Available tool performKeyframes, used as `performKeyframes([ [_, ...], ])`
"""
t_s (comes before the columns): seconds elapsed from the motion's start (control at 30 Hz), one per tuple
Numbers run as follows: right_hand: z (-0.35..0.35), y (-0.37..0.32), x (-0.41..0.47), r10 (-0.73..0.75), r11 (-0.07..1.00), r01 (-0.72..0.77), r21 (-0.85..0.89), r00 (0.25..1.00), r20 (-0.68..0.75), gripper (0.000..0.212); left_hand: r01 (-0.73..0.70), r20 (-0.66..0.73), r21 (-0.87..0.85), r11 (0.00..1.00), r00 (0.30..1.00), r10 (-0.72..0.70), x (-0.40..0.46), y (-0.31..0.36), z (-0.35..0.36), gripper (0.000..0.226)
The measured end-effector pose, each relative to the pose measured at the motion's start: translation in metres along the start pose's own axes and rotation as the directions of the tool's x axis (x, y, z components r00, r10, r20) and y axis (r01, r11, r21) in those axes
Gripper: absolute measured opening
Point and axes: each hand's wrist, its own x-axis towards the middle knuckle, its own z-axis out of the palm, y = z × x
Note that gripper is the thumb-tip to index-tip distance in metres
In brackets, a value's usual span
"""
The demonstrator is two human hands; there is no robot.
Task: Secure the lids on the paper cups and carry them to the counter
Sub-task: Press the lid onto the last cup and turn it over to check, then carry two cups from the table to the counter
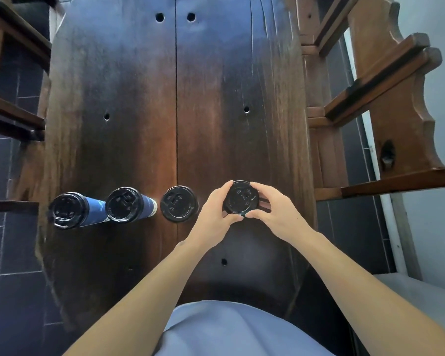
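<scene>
- Head view: the fingers point(238, 185) of both hands curl round the rim of the round black plastic lid point(240, 199) on the rightmost cup, the left hand point(215, 213) gripping its left edge and the right hand point(275, 211) its right edge, thumbs at the near side.
- The lid lies directly between the two hands, seen flat from above; the cup under it is hidden, so its long axis runs straight down from the lid toward the bench, and the seating push, as I judge it, goes straight down.
- Whether this lid is already snapped fully home cannot be told from here.
- Just left of the left hand stands a third lidded cup point(179, 203), showing only its black lid from above.
- Further left stand two blue paper cups with black lids, one nearer point(129, 204) and one at the row's far left end point(70, 209); their blue walls show because of the wide-angle view.
- All four stand in one row across the near part of the dark wooden plank bench point(139, 98).
- Both hands are equally near the gripped lid; the left hand is nearer the remaining cups.
- Wooden chairs point(385, 104) flank the bench over a dark tiled floor point(8, 247).
</scene>
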Motion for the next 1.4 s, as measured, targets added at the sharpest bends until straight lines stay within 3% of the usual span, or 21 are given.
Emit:
performKeyframes([
  [0.43,0.01,-0.006,-0.005,0.011,1.0,-0.01,0.02,1.0,-0.028,0.066,0.031,-0.008,0.05,0.998,0.999,-0.031,-0.005,0.001,-0.003,0.081],
  [0.57,0.007,-0.009,-0.008,0.045,0.998,-0.044,0.039,0.999,-0.019,0.083,0.076,-0.032,-0.015,0.997,0.997,-0.077,-0.011,0.001,-0.005,0.097],
  [0.67,0.007,-0.007,-0.018,0.038,0.999,-0.037,0.037,0.999,-0.038,0.091,0.098,-0.078,0.004,0.995,0.992,-0.098,-0.024,0.0,-0.006,0.094],
  [0.77,0.009,-0.002,-0.041,-0.021,1.0,0.017,-0.025,0.985,-0.17,0.081,0.078,-0.152,0.078,0.994,0.986,-0.065,-0.051,-0.005,-0.006,0.081],
  [0.87,0.021,0.0,-0.07,-0.17,0.985,0.153,-0.076,0.92,-0.352,0.06,0.03,-0.253,0.156,0.987,0.968,0.011,-0.086,-0.017,-0.004,0.071],
  [0.93,0.036,-0.002,-0.089,-0.254,0.967,0.231,-0.105,0.886,-0.388,0.053,0.018,-0.339,0.216,0.976,0.939,0.058,-0.112,-0.029,-0.005,0.07],
  [1.13,0.094,-0.022,-0.119,-0.327,0.941,0.295,-0.166,0.919,-0.221,0.048,0.124,-0.473,0.369,0.921,0.878,0.072,-0.174,-0.076,-0.036,0.067],
  [1.27,0.128,-0.043,-0.12,-0.333,0.921,0.299,-0.251,0.937,-0.104,0.051,0.207,-0.577,0.31,0.928,0.817,0.01,-0.2,-0.113,-0.069,0.068],
  [1.4,0.168,-0.071,-0.113,-0.289,0.925,0.256,-0.28,0.954,-0.083,0.054,0.279,-0.632,0.261,0.924,0.773,-0.055,-0.211,-0.154,-0.112,0.067],
])
